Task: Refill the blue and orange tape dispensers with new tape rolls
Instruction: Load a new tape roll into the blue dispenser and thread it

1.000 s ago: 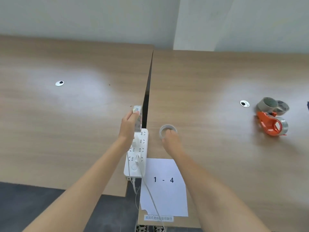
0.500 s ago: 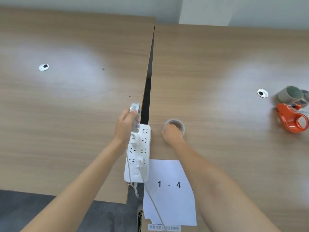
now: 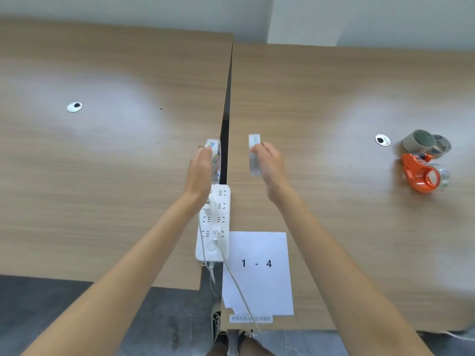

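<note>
Each hand grips an upright tape roll: left hand (image 3: 199, 167), right hand (image 3: 270, 163). A power strip (image 3: 214, 224) straddles the table (image 3: 334, 227) gap below; orange dispenser (image 3: 419, 173) sits far right.

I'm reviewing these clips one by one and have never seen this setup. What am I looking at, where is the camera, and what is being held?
There is no machine: a person works with bare hands, filmed by a wide-angle camera on their head looking down. The left hand holds one clear tape roll on edge; the right hand holds another tape roll. Two wooden tables stand side by side. Between them lies a white power strip, beside a paper sheet marked "1 - 4". Far right lie an orange tape dispenser and used rolls.
</note>
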A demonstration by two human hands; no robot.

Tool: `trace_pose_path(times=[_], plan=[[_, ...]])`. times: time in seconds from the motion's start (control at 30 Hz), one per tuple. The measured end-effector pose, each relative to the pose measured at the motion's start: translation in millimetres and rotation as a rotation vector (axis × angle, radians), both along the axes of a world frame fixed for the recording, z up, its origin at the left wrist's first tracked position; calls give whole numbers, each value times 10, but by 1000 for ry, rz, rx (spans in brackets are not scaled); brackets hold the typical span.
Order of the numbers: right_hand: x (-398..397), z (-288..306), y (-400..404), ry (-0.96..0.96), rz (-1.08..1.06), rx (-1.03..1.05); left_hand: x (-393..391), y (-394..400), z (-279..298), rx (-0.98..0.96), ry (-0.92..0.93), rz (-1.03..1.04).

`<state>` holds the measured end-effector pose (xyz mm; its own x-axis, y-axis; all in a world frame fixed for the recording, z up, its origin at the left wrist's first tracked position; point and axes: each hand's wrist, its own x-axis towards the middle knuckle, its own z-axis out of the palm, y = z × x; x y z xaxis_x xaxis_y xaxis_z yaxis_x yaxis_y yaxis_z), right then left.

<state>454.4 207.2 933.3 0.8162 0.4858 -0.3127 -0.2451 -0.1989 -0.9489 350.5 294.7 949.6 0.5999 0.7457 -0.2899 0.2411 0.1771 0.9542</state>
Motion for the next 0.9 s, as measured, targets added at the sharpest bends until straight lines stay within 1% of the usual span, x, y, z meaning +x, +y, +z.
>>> trace_pose_path(times=[0.1,0.23,0.27,0.37,0.4,0.47,0.6,0.8,0.9], plan=[[-334,347,-197,22,-47,105,-201,-79,207,48,7,-11],[-849,516,-601,70,-35,184,-708,-323,366,31,-26,5],[-964,517,-691,80,-25,196,-834,-414,357,37,-14,-7],[-1235,460,-830,86,-8,195,-1089,-650,218,46,102,-54],[-1297,421,-834,93,-3,184,-1136,-686,163,32,132,-64],[-1407,357,-810,117,8,161,-1207,-707,113,8,137,-61],[-1611,249,-744,148,35,145,-1395,-645,60,43,94,-17],[-1990,170,-529,145,54,128,-1810,-398,42,-44,20,-17],[-2230,129,-317,119,21,114,-2035,-192,1,-46,-16,-43]])
